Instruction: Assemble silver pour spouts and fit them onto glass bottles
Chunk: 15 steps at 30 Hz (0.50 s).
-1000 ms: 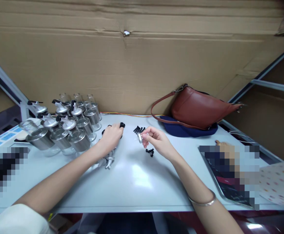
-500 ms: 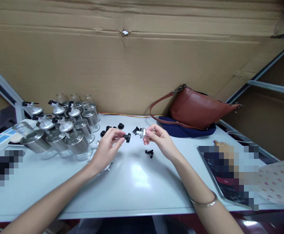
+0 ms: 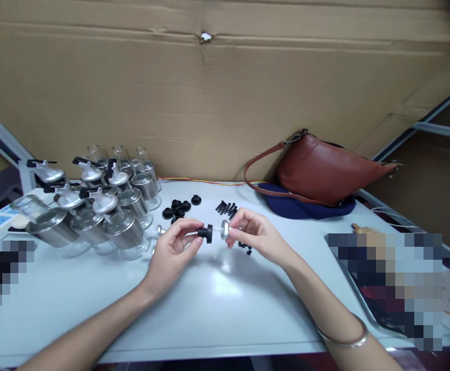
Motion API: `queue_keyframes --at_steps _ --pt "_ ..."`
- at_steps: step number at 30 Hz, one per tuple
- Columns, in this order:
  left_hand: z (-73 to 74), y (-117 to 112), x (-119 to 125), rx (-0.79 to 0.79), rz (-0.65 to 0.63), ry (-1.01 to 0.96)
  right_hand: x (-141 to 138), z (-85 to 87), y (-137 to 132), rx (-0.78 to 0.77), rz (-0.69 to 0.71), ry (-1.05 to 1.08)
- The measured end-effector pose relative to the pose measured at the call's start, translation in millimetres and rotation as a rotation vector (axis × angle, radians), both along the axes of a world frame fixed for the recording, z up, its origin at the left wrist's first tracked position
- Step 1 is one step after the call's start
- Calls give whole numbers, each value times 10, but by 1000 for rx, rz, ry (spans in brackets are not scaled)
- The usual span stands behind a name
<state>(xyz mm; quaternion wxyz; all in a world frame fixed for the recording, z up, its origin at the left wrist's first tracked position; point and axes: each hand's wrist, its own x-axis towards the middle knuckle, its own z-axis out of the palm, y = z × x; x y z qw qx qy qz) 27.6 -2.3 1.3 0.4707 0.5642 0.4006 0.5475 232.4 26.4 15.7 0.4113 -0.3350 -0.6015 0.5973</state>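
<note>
Between thumb and fingers, my left hand (image 3: 169, 255) pinches a black ribbed stopper (image 3: 208, 234), its wide flange facing right. My right hand (image 3: 259, 236) grips a silver pourer cap (image 3: 225, 230) by its far side. A short clear stem runs from the cap toward the stopper; whether the two touch I cannot tell. Behind my left hand lies a cluster of more black stoppers (image 3: 177, 207). Small black strip-like parts (image 3: 227, 207) lie just beyond my right hand, and tiny black pieces (image 3: 248, 252) sit partly hidden under it. More silver caps (image 3: 160, 230) rest left of my left hand.
Glass bottles with steel sleeves (image 3: 122, 226) crowd the left side, several topped with silver pourer lids (image 3: 104, 202). A brown bag (image 3: 317, 167) rests on a navy cap (image 3: 298, 207) at back right. A cardboard wall (image 3: 225, 103) stands behind. A tray (image 3: 358, 293) lies right.
My hands have come closer together, bringing the stopper and the silver cap nearly end to end. The cap has turned, so its clear stem now points at the stopper. The view has shifted slightly.
</note>
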Motion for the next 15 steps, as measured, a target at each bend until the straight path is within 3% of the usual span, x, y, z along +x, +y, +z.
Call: queue_keyframes --at_steps 15 --pt "-23 20 1 -44 -73 -83 -60 2 -83 85 34 -76"
